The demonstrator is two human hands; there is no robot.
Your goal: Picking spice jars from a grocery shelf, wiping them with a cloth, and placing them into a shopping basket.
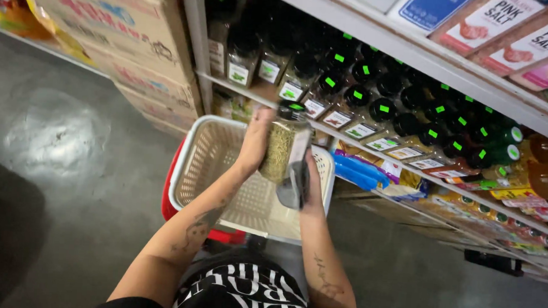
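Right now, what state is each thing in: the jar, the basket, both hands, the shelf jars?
Jar: lid on, full of dried herbs, held upright over the basket.
Basket: looks empty, on the floor.
Left hand: gripping the jar.
Right hand: holds a dark flat thing against the jar.
Shelf jars: capped, in rows, green stickers on lids.

Green-stickered black-capped jars [382, 110] on shelf, brown cartons [129, 46] left, pink-white packets [512, 29] above
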